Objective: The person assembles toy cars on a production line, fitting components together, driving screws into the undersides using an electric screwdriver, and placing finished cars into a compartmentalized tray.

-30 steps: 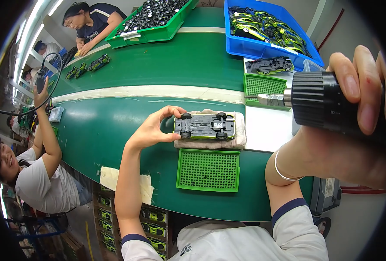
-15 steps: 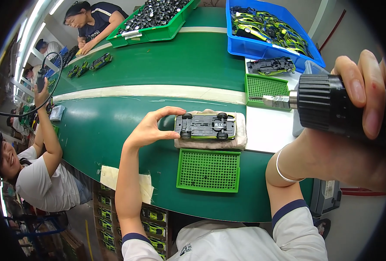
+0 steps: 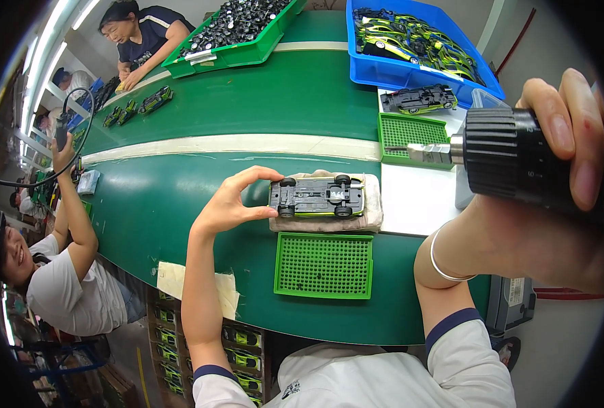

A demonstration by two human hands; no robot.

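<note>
Left hand steadying an upturned toy car, right hand gripping a power screwdriver.

The left hand (image 3: 230,204) curls around the front end of the toy car (image 3: 317,196), thumb and fingers pinching it; the car lies wheels up on a beige cloth pad (image 3: 373,211) on the green belt (image 3: 179,197). The right hand (image 3: 560,143) is clamped around the black screwdriver (image 3: 502,160), held up close to the camera, its bit pointing left. A green grid tray (image 3: 324,265) lies just below the pad, another (image 3: 411,132) above right. A blue bin (image 3: 417,68) of yellow-green car bodies carries a white label strip; a green bin (image 3: 234,51) of dark parts has one too.
</note>
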